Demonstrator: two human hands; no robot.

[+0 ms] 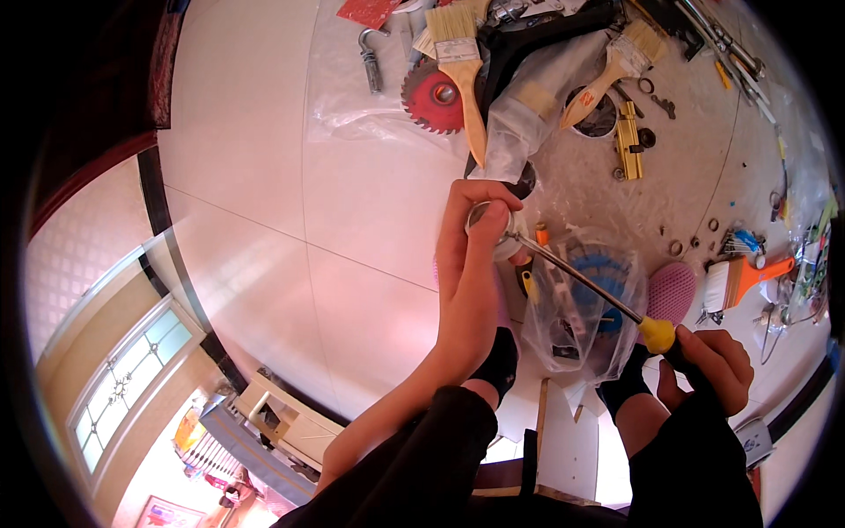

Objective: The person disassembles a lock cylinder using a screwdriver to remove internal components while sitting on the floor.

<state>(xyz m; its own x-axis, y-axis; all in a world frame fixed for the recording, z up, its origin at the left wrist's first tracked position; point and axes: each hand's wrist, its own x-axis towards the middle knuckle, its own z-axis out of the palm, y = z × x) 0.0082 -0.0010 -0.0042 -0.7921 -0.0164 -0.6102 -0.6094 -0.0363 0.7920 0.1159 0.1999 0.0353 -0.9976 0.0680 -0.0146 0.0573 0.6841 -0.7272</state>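
My left hand (466, 273) is closed around a round, shiny metal piece (481, 214), perhaps a knob; the fingers cover much of it. In my right hand (720, 365) is a screwdriver (585, 280) with a long metal shaft and a yellow-and-black handle. Its shaft slants up and left, and the tip end meets the metal piece at my left thumb; whether it sits in a screw cannot be made out. Below the shaft lies a clear plastic bag (563, 339) with a blue round thing (603, 273) in or under it.
Beyond my hands lie paintbrushes (458, 53), a red saw blade (433, 97), a hook bolt (370, 62) and a brass lock cylinder (628, 141). To the right are an orange-handled brush (744, 280) and several small metal rings. My pink shoe (672, 295) stands beside the bag.
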